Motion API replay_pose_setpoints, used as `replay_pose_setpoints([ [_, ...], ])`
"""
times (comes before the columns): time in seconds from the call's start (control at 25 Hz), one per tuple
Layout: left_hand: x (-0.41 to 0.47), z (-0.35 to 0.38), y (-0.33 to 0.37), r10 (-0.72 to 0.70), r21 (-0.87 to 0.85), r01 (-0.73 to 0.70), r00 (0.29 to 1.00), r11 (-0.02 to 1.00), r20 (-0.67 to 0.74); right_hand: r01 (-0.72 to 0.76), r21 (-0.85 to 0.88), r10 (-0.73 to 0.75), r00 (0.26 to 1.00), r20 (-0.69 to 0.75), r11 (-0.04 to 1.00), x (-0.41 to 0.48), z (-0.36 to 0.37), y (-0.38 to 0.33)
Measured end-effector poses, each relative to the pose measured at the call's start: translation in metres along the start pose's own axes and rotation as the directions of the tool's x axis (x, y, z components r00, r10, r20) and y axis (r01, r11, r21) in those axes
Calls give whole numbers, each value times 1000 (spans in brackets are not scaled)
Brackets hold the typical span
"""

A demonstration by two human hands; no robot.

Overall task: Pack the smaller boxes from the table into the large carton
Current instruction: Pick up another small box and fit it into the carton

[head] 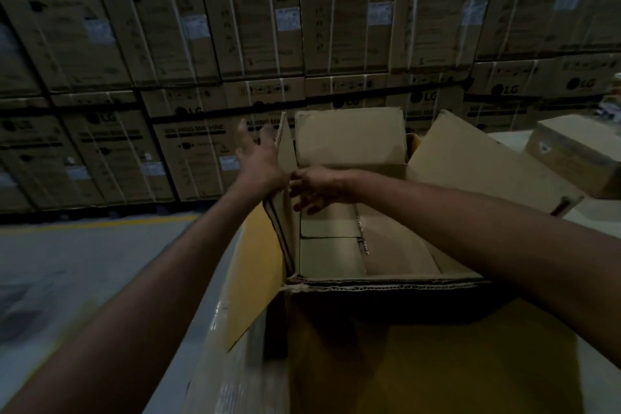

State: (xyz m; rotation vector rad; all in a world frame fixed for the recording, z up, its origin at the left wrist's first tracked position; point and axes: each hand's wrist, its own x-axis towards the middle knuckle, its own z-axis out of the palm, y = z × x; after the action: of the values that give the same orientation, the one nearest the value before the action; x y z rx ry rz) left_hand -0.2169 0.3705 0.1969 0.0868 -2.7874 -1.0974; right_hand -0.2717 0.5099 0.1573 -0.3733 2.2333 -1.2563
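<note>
Large carton (386, 286), flaps up; left hand (258, 158) flat against left flap, right hand (316, 188) inside; smaller box (578, 158) on bench (591, 216).

Plain brown large carton (386, 289), white-strapped brown stacked cartons (255, 17)

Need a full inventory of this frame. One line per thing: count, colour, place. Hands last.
large open cardboard carton: 1, brown, centre, on table, flaps open
cardboard inside carton: count unclear, brown, against left wall
smaller cardboard box: 1, brown, on table, far right
table: 1, white, under carton
strapped washing-machine cartons: many, brown, white straps, stacked behind
floor: grey, yellow line, left
left grip: bare hand, fingers spread, outside carton's left flap
right grip: bare hand, at that flap's inner side, hold unclear
</note>
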Motion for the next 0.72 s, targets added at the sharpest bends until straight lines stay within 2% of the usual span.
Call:
replay_pose_setpoints([
  [0.08,0,2,4,-152,-42,157,982,987,112,-30,-49,31,999,10,998,1,1,9],
  [0.2,13,-4,-5,-193,17,194,953,981,234,-31,-57,31,999,4,998,1,2,20],
  [0.28,20,-11,-20,-230,-94,263,935,960,271,-15,-75,16,1000,12,997,3,4,23],
  [0.4,13,-10,-44,-307,-252,383,906,889,292,-11,-207,13,1000,8,978,8,17,29],
  [0.48,11,-8,-48,-300,-263,372,913,890,276,-30,-236,22,999,-36,971,10,25,36],
  [0.6,15,-4,-35,-262,-153,300,938,941,227,-51,-283,49,999,-12,958,9,20,40],
  [0.68,17,2,-24,-219,-19,224,965,974,142,-63,-395,55,998,-30,917,2,4,44],
  [0.72,16,6,-21,-157,130,145,984,981,87,-86,-452,65,996,-62,888,-4,-5,47],
])
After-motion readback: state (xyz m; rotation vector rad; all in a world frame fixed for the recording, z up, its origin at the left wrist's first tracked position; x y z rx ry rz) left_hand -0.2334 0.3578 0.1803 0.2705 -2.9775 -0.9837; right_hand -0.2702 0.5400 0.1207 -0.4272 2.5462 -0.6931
